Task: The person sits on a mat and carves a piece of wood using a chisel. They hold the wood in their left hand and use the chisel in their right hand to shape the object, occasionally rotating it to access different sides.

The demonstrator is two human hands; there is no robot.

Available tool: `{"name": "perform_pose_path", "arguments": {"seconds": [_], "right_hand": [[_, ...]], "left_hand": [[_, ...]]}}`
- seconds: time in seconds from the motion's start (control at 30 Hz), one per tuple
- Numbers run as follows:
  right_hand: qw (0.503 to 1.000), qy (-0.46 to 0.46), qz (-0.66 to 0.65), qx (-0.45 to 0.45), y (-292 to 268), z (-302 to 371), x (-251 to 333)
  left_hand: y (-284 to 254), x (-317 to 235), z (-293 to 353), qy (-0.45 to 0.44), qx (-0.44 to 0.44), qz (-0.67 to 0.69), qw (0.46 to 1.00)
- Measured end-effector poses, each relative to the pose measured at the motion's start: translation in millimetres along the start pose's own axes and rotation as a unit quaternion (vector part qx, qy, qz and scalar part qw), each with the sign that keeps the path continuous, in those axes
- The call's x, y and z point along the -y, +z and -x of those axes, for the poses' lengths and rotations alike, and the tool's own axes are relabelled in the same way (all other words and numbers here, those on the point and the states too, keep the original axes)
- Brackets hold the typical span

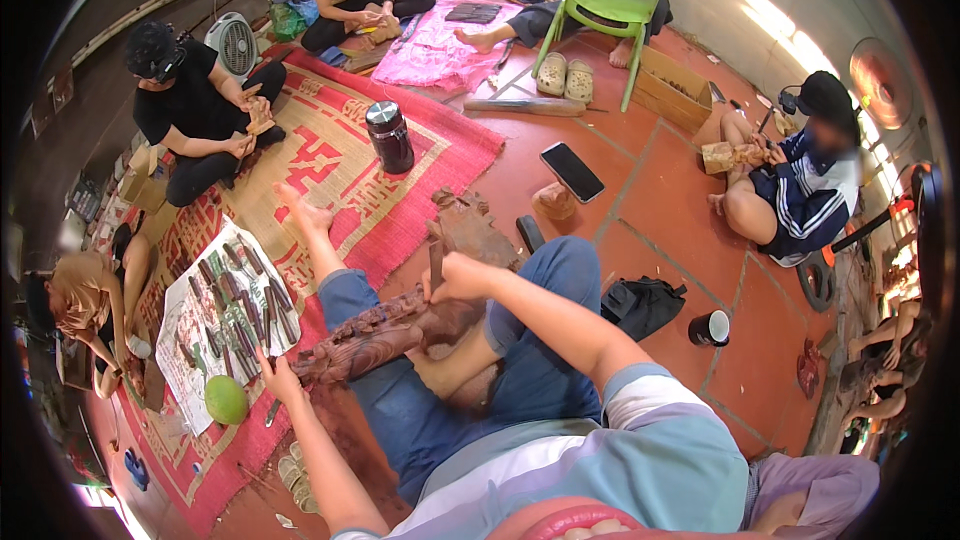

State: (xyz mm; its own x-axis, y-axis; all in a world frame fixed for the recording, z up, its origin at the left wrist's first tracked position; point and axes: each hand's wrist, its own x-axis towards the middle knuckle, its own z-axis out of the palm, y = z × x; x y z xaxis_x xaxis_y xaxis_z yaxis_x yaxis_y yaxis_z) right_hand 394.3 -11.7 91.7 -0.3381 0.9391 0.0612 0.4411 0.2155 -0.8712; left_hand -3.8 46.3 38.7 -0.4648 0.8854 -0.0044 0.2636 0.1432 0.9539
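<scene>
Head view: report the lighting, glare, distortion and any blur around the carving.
Head view: even daylight, with blown-out glare on the wall at upper right; fisheye bends the floor tiles and darkens the corners; the wooden carving, left hand on its end and right hand gripping a chisel look fairly sharp; rim figures are smeared.

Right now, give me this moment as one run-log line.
left hand: grips end of carved wooden piece | right hand: holds chisel upright on it | piece: across lap | spare chisels: on mat, left
</scene>
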Motion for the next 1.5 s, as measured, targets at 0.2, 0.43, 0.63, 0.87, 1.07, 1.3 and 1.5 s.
{"name": "perform_pose_path", "arguments": {"seconds": [0.2, 0.43, 0.63, 0.87, 1.07, 1.3, 1.5], "right_hand": [[0.998, 0.028, -0.042, 0.035, -8.6, -12.1, -11.5], [1.000, -0.018, -0.015, 0.015, 13.4, -4.2, 7.7], [0.985, 0.106, -0.136, 0.003, 3.1, 1.1, 1.3], [0.999, -0.032, 0.017, -0.031, 1.9, 8.5, -2.1], [0.972, 0.066, -0.215, -0.074, 1.1, 5.2, -6.7], [0.968, 0.112, -0.212, -0.071, -4.4, 2.6, -12.3], [0.992, 0.005, -0.095, -0.087, 5.2, -4.0, -16.8]], "left_hand": [[-19.5, 51.4, -20.1, -0.022, 0.028, 0.030, 0.999], [-14.4, 64.9, -67.3, -0.071, 0.102, 0.040, 0.991], [-18.4, 51.1, -32.7, 0.021, 0.101, 0.040, 0.994], [-7.4, 43.7, -38.8, -0.025, 0.136, 0.003, 0.990], [-16.4, 63.8, -51.0, -0.046, 0.150, 0.022, 0.987], [-9.2, 61.8, -55.4, -0.068, 0.151, 0.011, 0.986], [-12.9, 59.6, -50.1, -0.078, 0.140, 0.032, 0.986]]}}
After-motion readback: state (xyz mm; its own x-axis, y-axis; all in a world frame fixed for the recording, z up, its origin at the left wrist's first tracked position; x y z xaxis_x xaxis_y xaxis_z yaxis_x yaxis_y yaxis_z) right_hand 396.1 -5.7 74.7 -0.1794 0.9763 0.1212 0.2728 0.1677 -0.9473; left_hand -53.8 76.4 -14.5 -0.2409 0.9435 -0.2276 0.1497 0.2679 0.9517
